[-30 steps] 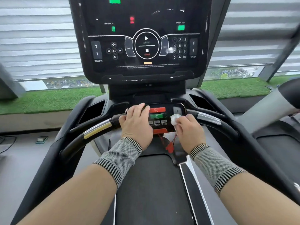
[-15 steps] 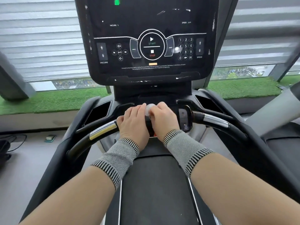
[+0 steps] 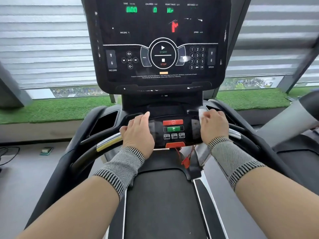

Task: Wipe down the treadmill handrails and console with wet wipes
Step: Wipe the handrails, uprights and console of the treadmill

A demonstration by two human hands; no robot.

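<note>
Treadmill console (image 3: 162, 42): 1, upright, lit display
Lower control panel (image 3: 173, 131): 1, between the handrails
Handrails: 2, left handrail (image 3: 103, 144) and right handrail (image 3: 241, 135), each with a chrome section
Hands: 2, left hand (image 3: 138, 133) and right hand (image 3: 213, 125)
Wet wipe (image 3: 201, 114): 1, white, under the right hand's fingers
Knit wristbands: 2, one on the left wrist (image 3: 120, 168), one on the right wrist (image 3: 231, 157)
Red safety clip (image 3: 186, 162): 1, hanging on a cord below the panel
Red buttons on the panel: 1; green buttons: 1; small speed keys: 3
Small green-edged object on the floor (image 3: 46, 150): 1, left of the treadmill
</note>
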